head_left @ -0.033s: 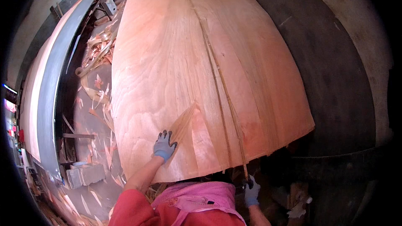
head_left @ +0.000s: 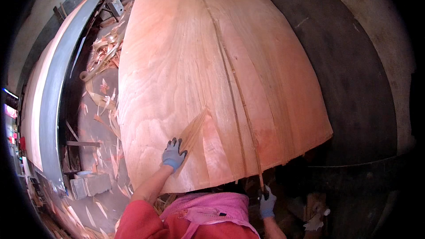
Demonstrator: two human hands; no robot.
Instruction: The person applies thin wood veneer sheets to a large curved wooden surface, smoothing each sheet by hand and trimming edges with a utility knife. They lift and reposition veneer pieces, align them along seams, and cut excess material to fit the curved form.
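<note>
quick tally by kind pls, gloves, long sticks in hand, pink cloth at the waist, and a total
Gloves: 2, on the left hand and right hand
Long thin stick: 1, in the right hand
Pink cloth: 1
Total: 4

In front of you the broad sheet of wood (head_left: 164,75) lies spread out, pale tan with wavy grain and pinker toward your right, its near edge bearing a pale pink, pointed patch (head_left: 214,152) beside a darker tan one (head_left: 195,130). Your long, thin brown stick (head_left: 244,104) runs lengthwise along the sheet, slightly slanted, its near end jutting past the near edge.
</note>
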